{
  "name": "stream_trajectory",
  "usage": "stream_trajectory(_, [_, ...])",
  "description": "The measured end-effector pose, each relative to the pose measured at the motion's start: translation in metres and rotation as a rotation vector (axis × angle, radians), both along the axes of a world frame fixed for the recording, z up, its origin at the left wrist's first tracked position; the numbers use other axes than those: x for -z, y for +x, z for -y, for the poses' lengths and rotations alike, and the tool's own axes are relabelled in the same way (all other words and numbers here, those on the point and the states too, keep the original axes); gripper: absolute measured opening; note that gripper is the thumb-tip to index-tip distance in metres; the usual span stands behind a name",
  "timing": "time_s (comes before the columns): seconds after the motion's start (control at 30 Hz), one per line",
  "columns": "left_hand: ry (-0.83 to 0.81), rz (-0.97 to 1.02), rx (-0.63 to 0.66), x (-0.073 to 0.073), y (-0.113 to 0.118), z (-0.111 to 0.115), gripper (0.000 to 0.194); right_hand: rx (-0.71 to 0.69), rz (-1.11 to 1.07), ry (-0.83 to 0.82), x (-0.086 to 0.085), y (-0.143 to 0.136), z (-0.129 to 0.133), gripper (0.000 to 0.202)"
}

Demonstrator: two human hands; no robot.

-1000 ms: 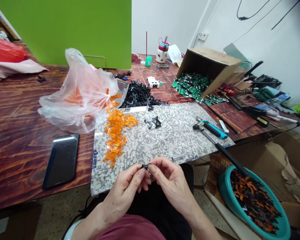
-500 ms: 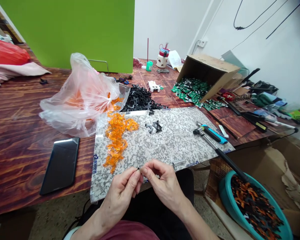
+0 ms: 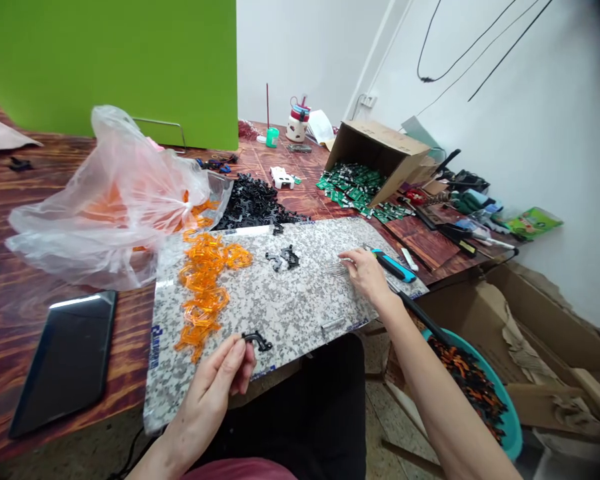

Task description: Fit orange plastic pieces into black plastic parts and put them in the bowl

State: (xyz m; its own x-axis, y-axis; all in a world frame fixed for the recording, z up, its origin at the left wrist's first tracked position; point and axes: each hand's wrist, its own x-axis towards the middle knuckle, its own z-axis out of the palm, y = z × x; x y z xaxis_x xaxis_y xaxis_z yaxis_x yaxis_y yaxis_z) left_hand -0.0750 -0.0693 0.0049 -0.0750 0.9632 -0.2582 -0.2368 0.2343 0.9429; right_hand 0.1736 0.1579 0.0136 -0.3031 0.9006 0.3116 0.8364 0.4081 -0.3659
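My left hand [image 3: 219,373] pinches a small curved black plastic part [image 3: 258,341] by one end, above the near edge of the speckled board [image 3: 290,300]. Reaching across to the right side of the board, my right hand [image 3: 367,273] has its fingers stretched out, over a little heap of thin metal pins [image 3: 336,269]. Nothing can be seen in its fingers. A few loose black parts [image 3: 285,257] lie mid-board. Along the left side runs a pile of clear orange plastic parts [image 3: 203,280].
Behind the board is a heap of black parts [image 3: 253,200], beside a plastic bag [image 3: 125,200]. A tipped carton [image 3: 380,143] spills green circuit boards [image 3: 353,187]. A blue-handled tool [image 3: 395,267] lies right. A phone [image 3: 65,360] rests left; a teal basin [image 3: 513,417] stands below right.
My hands have parted. The right one moved away to the pins at the right, while the left kept the black part, which now shows clearly. The view has turned rightward.
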Motion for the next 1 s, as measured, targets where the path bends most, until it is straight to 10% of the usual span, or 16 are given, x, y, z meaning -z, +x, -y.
stream_trajectory(1.0, [0.053,0.058,-0.004,0.002,0.001,0.003,0.038,-0.288,-0.009,-0.068,-0.007,-0.14,0.03,0.016])
